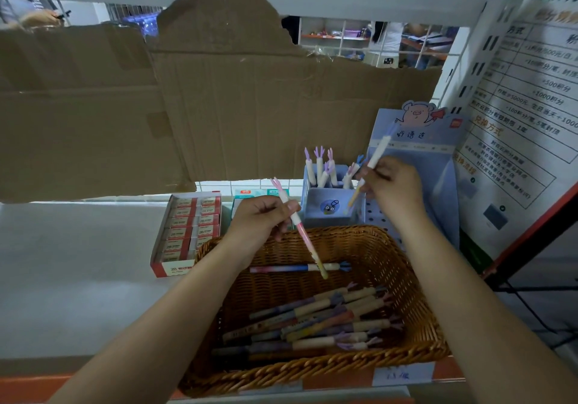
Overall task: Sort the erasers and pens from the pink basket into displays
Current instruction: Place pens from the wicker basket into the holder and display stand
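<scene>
Here, left hand (262, 219) round pink pen (301, 232), tuft up-left; right hand (394, 188) round white pen (375, 156), tuft up-right

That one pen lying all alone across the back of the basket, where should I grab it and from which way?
Pinch the lone pen round the middle of its barrel, coming straight down from above. It lies flat and sideways on the basket floor, apart from the pile, so both long sides are free. Its frilly blue top looks floppy, probably a poor handle.
</scene>
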